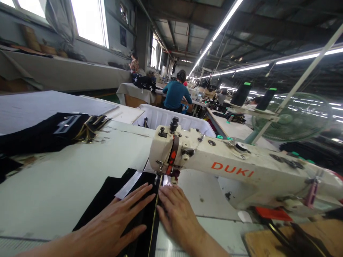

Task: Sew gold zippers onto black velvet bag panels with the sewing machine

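Observation:
Black fabric (115, 196) with a gold-coloured edge line lies on the pale table under the needle area of a white sewing machine (230, 167) marked DUKI. A white strip (129, 185) crosses the fabric's upper part. My left hand (118, 217) rests flat on the fabric, its fingers spread and pointing toward the presser foot. Just right of the gold line, my right hand (175, 210) presses down at the fabric's edge, fingers extended close to the foot. Neither hand grips anything.
Stacked black pieces (61, 128) with gold ends lie at the left. Behind the machine stands a white bin (182, 122). A red item (273, 213) and a brown board (257, 241) are at the lower right. Beyond sit thread cones (241, 93), a green fan (294, 116) and a person in teal (175, 93).

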The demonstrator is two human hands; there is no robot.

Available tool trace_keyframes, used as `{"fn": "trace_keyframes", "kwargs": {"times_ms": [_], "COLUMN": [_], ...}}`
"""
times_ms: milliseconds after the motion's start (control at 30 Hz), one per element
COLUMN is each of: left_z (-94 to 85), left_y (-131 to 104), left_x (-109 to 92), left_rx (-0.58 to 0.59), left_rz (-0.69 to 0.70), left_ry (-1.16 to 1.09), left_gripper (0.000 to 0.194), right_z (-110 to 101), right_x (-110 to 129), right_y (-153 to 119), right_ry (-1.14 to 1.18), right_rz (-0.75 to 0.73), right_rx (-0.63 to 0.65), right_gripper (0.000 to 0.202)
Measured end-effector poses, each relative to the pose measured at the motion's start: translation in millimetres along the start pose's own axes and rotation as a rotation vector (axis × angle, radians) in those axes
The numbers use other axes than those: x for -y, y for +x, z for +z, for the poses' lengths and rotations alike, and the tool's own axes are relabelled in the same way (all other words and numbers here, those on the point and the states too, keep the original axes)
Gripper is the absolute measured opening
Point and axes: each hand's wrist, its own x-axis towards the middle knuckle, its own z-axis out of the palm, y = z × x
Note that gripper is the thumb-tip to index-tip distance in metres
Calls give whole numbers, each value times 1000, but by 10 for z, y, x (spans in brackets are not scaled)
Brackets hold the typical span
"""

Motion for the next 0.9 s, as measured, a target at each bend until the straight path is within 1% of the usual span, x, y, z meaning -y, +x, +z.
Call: {"fn": "trace_keyframes", "kwargs": {"times_ms": [167, 367, 467, 567, 633, 700, 767, 833, 900], "left_z": [-40, -38, -34, -28, -21, -15, -13, -13, -11], "left_y": [14, 48, 47, 45, 49, 56, 63, 71, 83], "left_x": [78, 69, 64, 66, 71, 75, 73, 68, 68], "left_rx": [2, 28, 48, 60, 61, 60, 65, 85, 119], "left_rz": [43, 81, 79, 57, 44, 36, 35, 36, 35], "left_ry": [-50, -27, -16, -59, -96, -119, -129, -135, -138], "left_gripper": [72, 75, 79, 85, 85, 85, 84, 80, 77], "right_z": [-16, -23, -32, -34, -27, -22, -30, -49, -65], "right_x": [10, 1, -14, -44, -66, -77, -68, -50, -43], "right_y": [3, 2, 5, 2, 1, 6, 22, 46, 71], "right_ry": [-31, -8, 14, 24, 12, -10, -25, -22, -21], "right_rz": [16, 19, 16, 54, 86, 89, 59, 35, 45], "right_rx": [-2, -9, -54, -109, -130, -109, -40, 45, 104], "right_gripper": [35, 32, 29, 23, 26, 34, 42, 43, 39]}}
